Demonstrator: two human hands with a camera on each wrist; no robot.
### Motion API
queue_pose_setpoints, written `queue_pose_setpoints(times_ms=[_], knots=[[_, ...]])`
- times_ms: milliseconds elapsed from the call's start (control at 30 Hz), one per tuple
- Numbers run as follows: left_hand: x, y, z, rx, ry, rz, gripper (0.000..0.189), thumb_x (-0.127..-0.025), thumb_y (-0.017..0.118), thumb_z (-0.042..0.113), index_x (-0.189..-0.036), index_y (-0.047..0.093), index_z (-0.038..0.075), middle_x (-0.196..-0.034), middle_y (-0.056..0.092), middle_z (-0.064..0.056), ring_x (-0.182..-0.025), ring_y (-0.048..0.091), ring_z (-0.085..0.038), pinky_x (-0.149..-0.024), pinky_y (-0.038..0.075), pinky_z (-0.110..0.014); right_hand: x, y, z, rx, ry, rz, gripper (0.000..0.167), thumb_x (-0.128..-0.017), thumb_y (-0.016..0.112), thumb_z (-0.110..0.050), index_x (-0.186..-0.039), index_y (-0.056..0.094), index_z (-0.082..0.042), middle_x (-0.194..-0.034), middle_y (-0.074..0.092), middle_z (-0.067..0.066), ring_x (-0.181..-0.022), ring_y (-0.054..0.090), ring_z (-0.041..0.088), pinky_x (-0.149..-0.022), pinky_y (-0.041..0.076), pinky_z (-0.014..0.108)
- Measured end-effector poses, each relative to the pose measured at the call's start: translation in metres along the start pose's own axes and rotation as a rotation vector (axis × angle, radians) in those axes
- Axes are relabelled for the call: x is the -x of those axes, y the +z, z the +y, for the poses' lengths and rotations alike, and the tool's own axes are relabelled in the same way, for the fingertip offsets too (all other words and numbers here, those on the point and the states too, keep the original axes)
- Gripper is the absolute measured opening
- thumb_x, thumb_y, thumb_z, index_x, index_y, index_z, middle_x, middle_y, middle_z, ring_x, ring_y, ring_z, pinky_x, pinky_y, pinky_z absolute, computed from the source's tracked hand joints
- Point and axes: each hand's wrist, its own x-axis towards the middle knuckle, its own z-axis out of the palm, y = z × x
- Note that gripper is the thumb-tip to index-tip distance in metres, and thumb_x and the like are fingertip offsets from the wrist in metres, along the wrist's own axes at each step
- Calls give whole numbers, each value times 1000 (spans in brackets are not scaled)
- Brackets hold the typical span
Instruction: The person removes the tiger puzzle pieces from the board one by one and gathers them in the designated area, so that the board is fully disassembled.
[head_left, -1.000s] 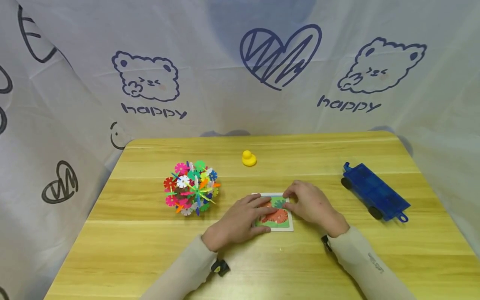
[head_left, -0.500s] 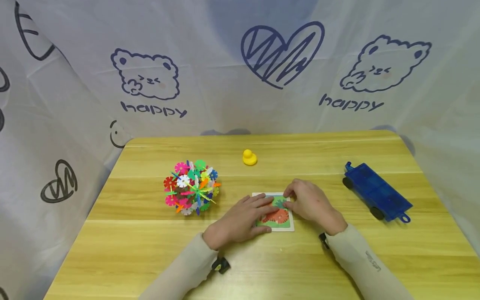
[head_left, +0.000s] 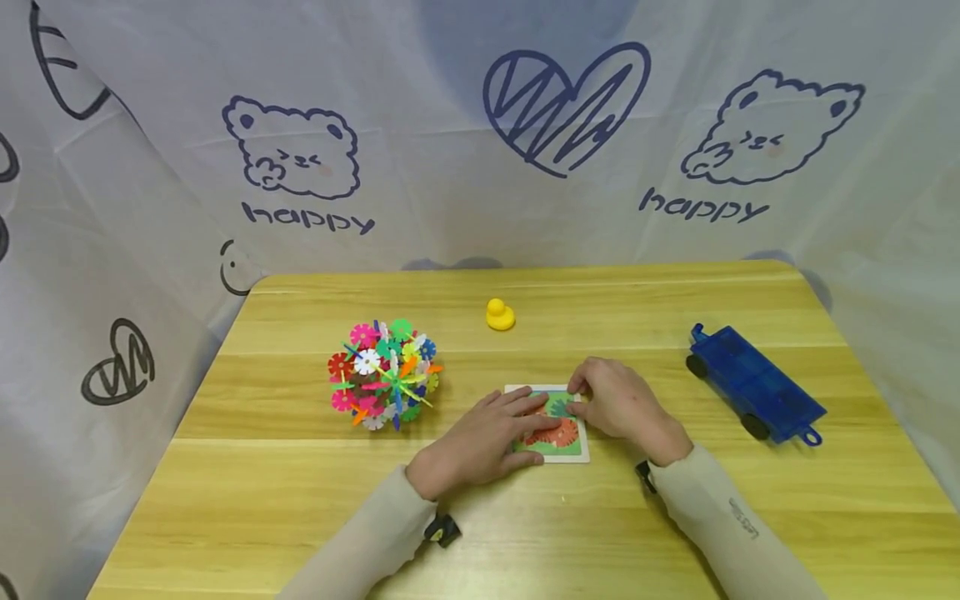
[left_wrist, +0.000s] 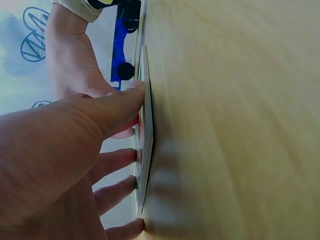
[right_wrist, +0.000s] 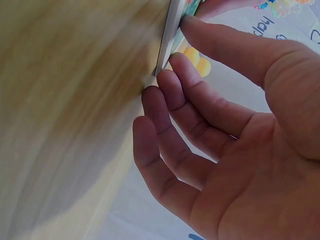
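Observation:
A small square picture puzzle [head_left: 564, 451] with a white border lies flat on the table, showing red and teal shapes on green. Across its left part spreads my left hand [head_left: 480, 440], fingertips on the picture and thumb at the near edge; this hand hides much of the picture. At the far right corner is my right hand [head_left: 622, 406], its thumb tip touching the picture and its forefinger at the border. In the right wrist view the right fingers [right_wrist: 172, 120] are loosely bent. The left wrist view shows the puzzle's edge [left_wrist: 147, 135] beside the left thumb.
A colourful ball of snowflake discs [head_left: 384, 375] stands left of the puzzle. Behind it sits a yellow rubber duck [head_left: 500, 316]. A blue toy trailer [head_left: 757, 383] with black wheels is on the right of the wooden table [head_left: 262, 500]. A curtain with drawings [head_left: 435, 167] hangs behind.
The head view has shifted very slightly. Both hands stay at the puzzle, with hardly any movement of the fingers.

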Motion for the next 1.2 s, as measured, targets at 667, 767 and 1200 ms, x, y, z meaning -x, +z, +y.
queue_pose_setpoints(times_ms=[667, 767, 1200], knots=[[-1, 9, -9, 15, 29, 23, 59, -109, 66, 48, -164, 52, 31, -179, 37, -4, -168, 31, -32, -134, 30, -67, 0, 1, 9, -46, -113, -58, 21, -98, 82, -15, -109, 69, -3, -102, 63, 7, -92, 54, 21, -83, 50, 37], [-3, 17, -17, 28, 40, 41, 59, -109, 64, 52, -164, 51, 35, -179, 36, -2, -168, 31, -31, -133, 30, -68, 1, 1, 9, -41, -120, -61, 21, -99, 80, -15, -110, 68, -3, -102, 62, 7, -94, 53, 22, -83, 49, 36], [-5, 21, -18, 36, 32, 31, 61, -109, 62, 52, -166, 48, 35, -180, 35, -2, -170, 27, -30, -135, 27, -67, 1, -2, 13, -127, -98, -56, 23, -97, 83, -15, -108, 66, -4, -100, 62, 7, -89, 54, 20, -81, 48, 34]])
